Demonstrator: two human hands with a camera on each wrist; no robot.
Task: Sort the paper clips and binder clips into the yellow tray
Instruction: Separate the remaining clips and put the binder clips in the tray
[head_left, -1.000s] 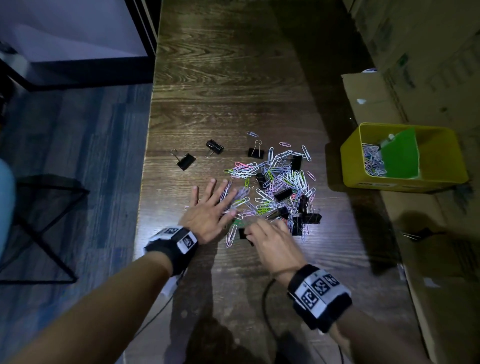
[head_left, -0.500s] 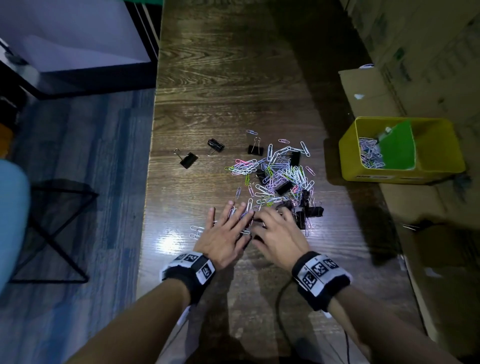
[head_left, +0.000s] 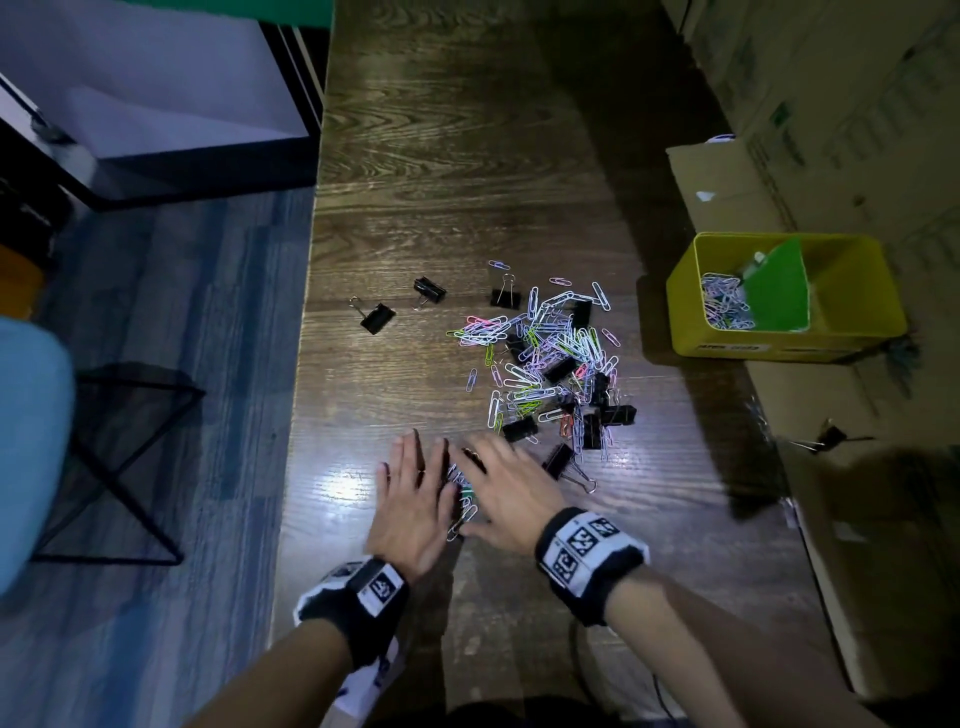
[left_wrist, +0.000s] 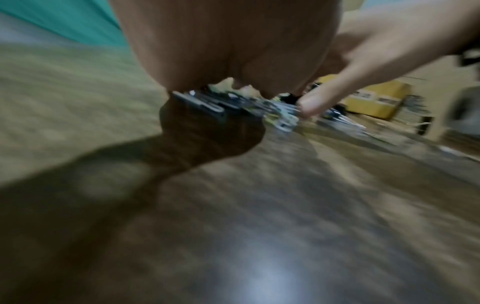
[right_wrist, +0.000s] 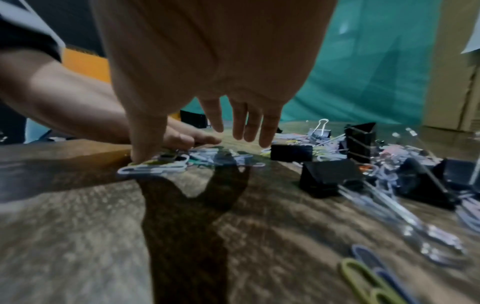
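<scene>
Both the left hand (head_left: 410, 512) and right hand (head_left: 506, 493) lie flat, fingers released (nothing grasped), flanking a paper-clip cluster (head_left: 460, 493) on the counter (head_left: 467, 182), well left of the yellow tray (head_left: 727, 345).

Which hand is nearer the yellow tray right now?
Right. The right hand lies near the pile's front edge, on the yellow tray side; the left hand is beside it, farther from the tray.

I log one dark wood-grain table (head_left: 457, 171). On it: a mixed heap of coloured paper clips (head_left: 550, 353) and black binder clips (head_left: 558, 370); three binder clips apart (head_left: 377, 317); yellow tray (head_left: 727, 347) at right.
</scene>
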